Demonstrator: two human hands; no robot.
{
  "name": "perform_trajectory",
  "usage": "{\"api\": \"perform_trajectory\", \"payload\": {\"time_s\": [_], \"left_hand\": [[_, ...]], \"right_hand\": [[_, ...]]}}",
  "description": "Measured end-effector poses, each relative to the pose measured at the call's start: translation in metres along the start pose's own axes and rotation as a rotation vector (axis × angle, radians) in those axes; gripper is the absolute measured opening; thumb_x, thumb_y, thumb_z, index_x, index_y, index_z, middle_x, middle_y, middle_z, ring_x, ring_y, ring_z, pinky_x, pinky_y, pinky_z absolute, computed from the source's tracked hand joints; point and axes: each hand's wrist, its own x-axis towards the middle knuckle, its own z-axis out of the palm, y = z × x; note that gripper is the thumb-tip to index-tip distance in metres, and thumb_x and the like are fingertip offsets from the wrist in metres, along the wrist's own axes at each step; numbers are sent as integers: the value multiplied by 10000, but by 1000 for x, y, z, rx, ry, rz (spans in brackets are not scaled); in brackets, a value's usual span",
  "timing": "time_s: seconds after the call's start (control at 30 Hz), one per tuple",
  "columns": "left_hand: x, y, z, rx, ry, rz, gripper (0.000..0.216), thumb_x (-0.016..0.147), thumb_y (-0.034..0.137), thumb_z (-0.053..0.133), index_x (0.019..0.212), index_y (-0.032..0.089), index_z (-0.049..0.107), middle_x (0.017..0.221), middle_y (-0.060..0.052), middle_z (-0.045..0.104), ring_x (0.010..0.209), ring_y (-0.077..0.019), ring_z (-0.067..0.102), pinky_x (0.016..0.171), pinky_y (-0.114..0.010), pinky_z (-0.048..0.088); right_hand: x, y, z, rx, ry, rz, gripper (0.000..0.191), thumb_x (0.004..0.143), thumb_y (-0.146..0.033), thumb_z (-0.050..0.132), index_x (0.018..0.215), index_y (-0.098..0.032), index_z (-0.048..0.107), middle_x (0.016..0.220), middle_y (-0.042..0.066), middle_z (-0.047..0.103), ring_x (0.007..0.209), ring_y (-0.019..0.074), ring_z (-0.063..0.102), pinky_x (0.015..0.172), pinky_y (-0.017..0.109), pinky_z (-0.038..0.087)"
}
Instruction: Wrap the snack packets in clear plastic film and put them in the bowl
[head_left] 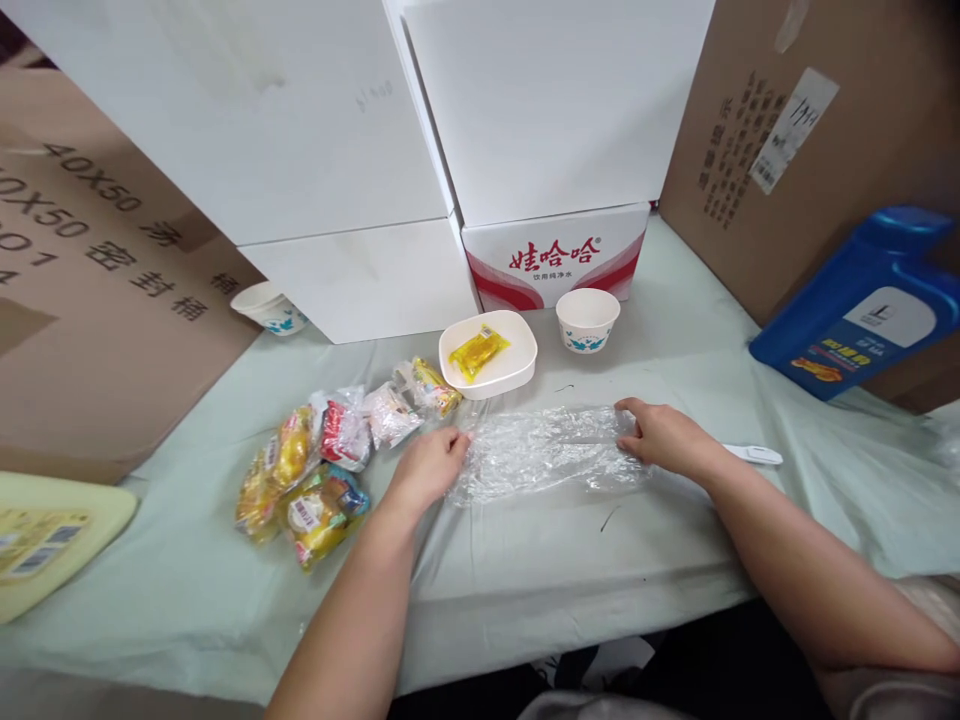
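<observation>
A crinkled, clear plastic sheet (551,450) lies stretched across the cloth in front of me; whether it is a bag or a film I cannot tell. My left hand (431,465) pinches its left edge between closed fingers. At the opposite end, my right hand (664,437) grips the right edge between thumb and fingers. Just behind the plastic stands a white tray (517,370) holding a yellow packet (478,352). Several wrapped snack packets (315,515) are gathered left of my left hand. A white plastic handle (752,454) shows partly behind my right wrist.
A paper bowl (587,322) stands behind the plastic, and another bowl (270,308) is at the left. White boxes (555,110) and brown cartons (750,130) wall the back and sides. A blue bottle (855,300) leans right; a pale yellow container (60,540) lies left.
</observation>
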Motion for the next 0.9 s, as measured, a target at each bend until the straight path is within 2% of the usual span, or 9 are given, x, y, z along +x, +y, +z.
{"api": "perform_trajectory", "payload": {"time_s": [0.13,0.37,0.47,0.57,0.63,0.67,0.73,0.8,0.9], "left_hand": [[11,-8,7,-54,156,-42,308,902,429,431,798,214,626,697,-17,691,673,-189,643,605,-259,401],[15,9,16,210,198,-127,362,917,465,435,773,221,659,818,-85,723,835,-266,672,664,-304,426],[8,11,13,199,226,-161,345,905,488,458,826,220,660,803,-88,709,817,-282,666,668,-326,440],[-6,11,6,118,471,-96,310,897,460,491,985,202,639,880,-89,690,851,-271,651,735,-344,473],[-17,12,4,70,662,50,299,922,418,465,1036,190,621,947,-103,673,913,-254,636,838,-358,476],[-21,14,5,57,692,153,296,938,402,441,1034,189,623,970,-109,668,951,-247,627,893,-365,465],[-23,18,12,65,566,390,321,952,415,430,1067,195,633,1066,-119,666,1074,-249,598,995,-382,425],[-17,19,23,130,300,577,418,933,489,467,1217,212,599,1296,-119,598,1279,-282,485,1099,-438,339],[-4,15,41,271,-1,617,693,877,623,507,1456,260,397,1574,-99,313,1472,-354,183,1169,-577,135]], "right_hand": [[1,1,1,-7,38,-2,553,839,-283,589,1365,-157,470,842,65,725,833,233,665,652,286,404],[0,3,2,-140,50,14,595,855,-387,599,1379,-145,453,1003,112,716,954,278,648,685,308,403],[-3,7,-1,-145,137,27,573,874,-413,579,1370,-151,460,1018,109,708,941,282,648,713,329,426],[-9,6,-1,-107,348,-67,411,914,-383,535,1270,-179,556,1060,110,687,970,272,632,780,353,452],[-12,2,3,-91,439,-253,319,940,-348,499,1193,-195,617,1085,118,673,1034,266,604,855,363,455],[-12,-1,6,-95,437,-366,313,945,-342,494,1190,-200,628,1114,123,663,1074,266,585,896,370,449],[-10,-6,16,-131,332,-559,405,919,-390,551,1277,-206,596,1259,138,609,1201,288,519,990,410,415],[-4,-7,26,-194,163,-640,677,831,-517,650,1410,-206,490,1460,152,461,1358,343,374,1078,482,337],[5,0,37,-260,-5,-608,1057,677,-740,669,1517,-195,327,1593,164,234,1459,408,148,1144,562,192]]}}
